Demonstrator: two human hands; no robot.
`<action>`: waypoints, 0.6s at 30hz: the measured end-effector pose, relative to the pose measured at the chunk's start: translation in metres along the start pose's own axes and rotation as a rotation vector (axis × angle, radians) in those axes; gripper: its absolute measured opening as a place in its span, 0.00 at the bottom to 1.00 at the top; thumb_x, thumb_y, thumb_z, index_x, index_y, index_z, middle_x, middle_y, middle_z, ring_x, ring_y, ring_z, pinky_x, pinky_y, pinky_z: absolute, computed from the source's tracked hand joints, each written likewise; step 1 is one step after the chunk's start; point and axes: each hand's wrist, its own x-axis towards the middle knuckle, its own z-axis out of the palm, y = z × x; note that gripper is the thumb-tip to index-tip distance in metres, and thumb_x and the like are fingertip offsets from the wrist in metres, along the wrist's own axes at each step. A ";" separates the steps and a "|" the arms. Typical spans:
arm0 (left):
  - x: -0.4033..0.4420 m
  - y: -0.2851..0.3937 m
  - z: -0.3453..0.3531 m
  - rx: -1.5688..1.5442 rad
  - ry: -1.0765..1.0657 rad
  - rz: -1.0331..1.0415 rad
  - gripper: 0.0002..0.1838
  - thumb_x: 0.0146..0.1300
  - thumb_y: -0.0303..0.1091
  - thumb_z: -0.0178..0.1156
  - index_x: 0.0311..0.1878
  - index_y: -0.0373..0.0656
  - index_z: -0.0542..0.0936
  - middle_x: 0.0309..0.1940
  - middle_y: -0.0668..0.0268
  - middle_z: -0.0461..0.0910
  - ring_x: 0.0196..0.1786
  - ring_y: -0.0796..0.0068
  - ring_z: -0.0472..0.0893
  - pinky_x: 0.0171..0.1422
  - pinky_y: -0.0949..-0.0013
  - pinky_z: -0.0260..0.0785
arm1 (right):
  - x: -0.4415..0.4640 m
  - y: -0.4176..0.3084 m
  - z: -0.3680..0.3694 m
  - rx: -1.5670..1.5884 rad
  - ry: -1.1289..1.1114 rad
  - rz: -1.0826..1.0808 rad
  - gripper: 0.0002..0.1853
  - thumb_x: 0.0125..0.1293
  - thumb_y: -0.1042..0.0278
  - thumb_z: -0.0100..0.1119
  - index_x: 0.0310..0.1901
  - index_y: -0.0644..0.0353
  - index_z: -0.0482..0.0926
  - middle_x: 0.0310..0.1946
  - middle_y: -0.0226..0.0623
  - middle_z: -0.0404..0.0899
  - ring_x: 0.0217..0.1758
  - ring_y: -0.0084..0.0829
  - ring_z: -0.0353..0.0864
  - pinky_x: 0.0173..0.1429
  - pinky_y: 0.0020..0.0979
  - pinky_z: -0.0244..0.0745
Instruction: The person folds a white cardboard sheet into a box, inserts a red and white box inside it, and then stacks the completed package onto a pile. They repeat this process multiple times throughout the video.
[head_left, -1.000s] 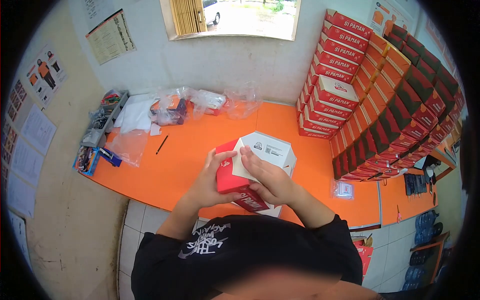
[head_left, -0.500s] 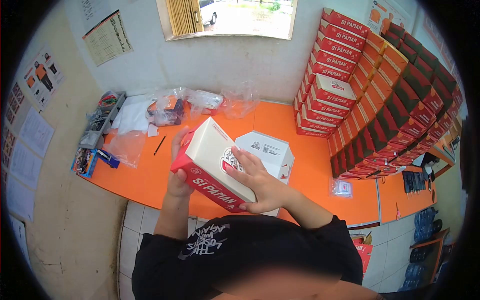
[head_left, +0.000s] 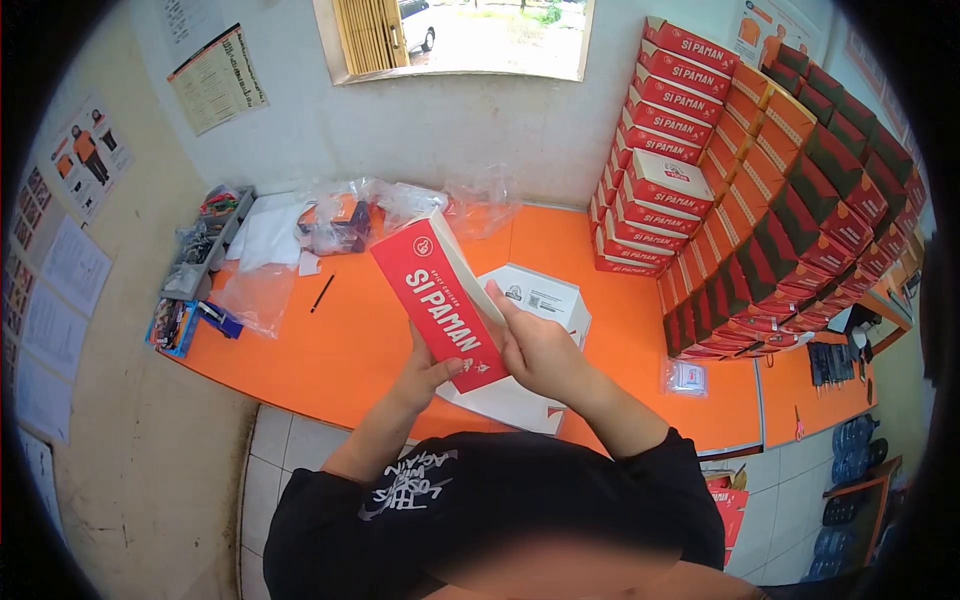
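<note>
Left: dark pen (head_left: pixel 322 293) on orange tabletop (head_left: pixel 345 345) | my left grip (head_left: pixel 425 374) clamped low on a tilted red SI PAMAN box (head_left: pixel 437 300), raised above the tabletop | my right grip (head_left: pixel 541 347) clamped on its right side | flat white cardboard (head_left: pixel 560 302) | stacked boxes (head_left: pixel 670 195)

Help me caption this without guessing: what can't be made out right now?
All in the head view:
Left hand: most fingers hidden behind the red box.
The red box's far side: turned away from the camera.
White cardboard: partly covered by the red box and right hand; its print is too small.
Car: cut off by the top edge.
</note>
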 end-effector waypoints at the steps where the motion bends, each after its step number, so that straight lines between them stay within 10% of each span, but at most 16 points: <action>1: 0.000 -0.003 -0.002 0.079 0.010 0.018 0.35 0.53 0.39 0.63 0.63 0.45 0.58 0.58 0.60 0.64 0.59 0.68 0.67 0.63 0.61 0.62 | 0.000 0.002 0.003 0.004 0.002 0.001 0.30 0.58 0.79 0.44 0.65 0.67 0.54 0.57 0.57 0.66 0.60 0.44 0.70 0.59 0.33 0.66; 4: 0.002 -0.006 -0.002 0.099 -0.051 0.011 0.38 0.55 0.47 0.61 0.64 0.45 0.56 0.61 0.60 0.61 0.60 0.67 0.66 0.63 0.59 0.61 | 0.006 0.020 0.019 0.057 0.056 -0.066 0.29 0.61 0.75 0.46 0.65 0.66 0.53 0.58 0.55 0.65 0.63 0.45 0.66 0.63 0.36 0.63; 6: 0.002 -0.004 0.001 0.048 -0.116 -0.015 0.39 0.55 0.52 0.59 0.65 0.45 0.55 0.62 0.60 0.60 0.61 0.66 0.66 0.64 0.57 0.60 | 0.015 0.030 0.034 0.016 0.290 -0.650 0.28 0.64 0.69 0.46 0.65 0.64 0.54 0.59 0.51 0.65 0.63 0.46 0.64 0.64 0.38 0.61; 9: 0.005 0.007 0.005 -0.563 -0.076 -0.253 0.43 0.55 0.65 0.52 0.66 0.49 0.54 0.63 0.62 0.60 0.62 0.64 0.64 0.66 0.53 0.55 | 0.018 0.033 0.034 -0.141 0.296 -0.707 0.30 0.57 0.73 0.51 0.62 0.67 0.58 0.63 0.51 0.58 0.64 0.47 0.62 0.63 0.43 0.62; 18: 0.007 0.016 0.004 -0.468 -0.055 -0.371 0.42 0.57 0.68 0.44 0.65 0.47 0.57 0.60 0.58 0.64 0.61 0.60 0.66 0.64 0.54 0.57 | 0.026 0.053 0.029 -0.251 0.224 -0.742 0.28 0.50 0.77 0.62 0.54 0.57 0.66 0.49 0.46 0.69 0.54 0.45 0.74 0.50 0.42 0.75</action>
